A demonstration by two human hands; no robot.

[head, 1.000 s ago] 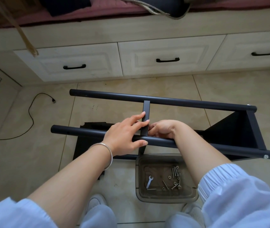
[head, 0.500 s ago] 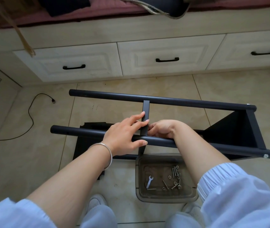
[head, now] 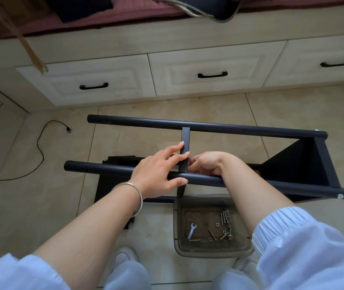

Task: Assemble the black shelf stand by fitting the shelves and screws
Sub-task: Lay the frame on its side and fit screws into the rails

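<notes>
The right hand (head: 207,164) is hiding most of its own fingers: they are curling down behind the narrow upright edge of a shelf panel (head: 184,151), and whether they are pinching a screw or the panel itself is not showing, so the state of that grip cannot be told. The panel is seen edge-on, so its shape and width are hard to make out. Its lower part is disappearing behind the near pole (head: 208,181). A second black panel (head: 112,181) is lying flat on the floor tiles (head: 62,201) beneath the frame, largely covered by the left forearm.

The left hand (head: 158,172) is lying over the near pole with its fingers stretched out almost straight, two fingertips (head: 185,153) resting against the panel's edge and the thumb lying along the front of the pole; this grip is open, steadying rather than clasping. A silver bangle (head: 136,195) is sitting on that wrist.

The black shelf stand (head: 292,170) is lying on its side on the floor, its far pole (head: 229,127) and near pole running left to right, with one triangular shelf already fitted at the right end. A clear plastic tub (head: 211,225) is standing just below the near pole, holding a small spanner (head: 192,230) and loose screws (head: 223,218). Both sleeves are cut off by the lower frame edge.
</notes>
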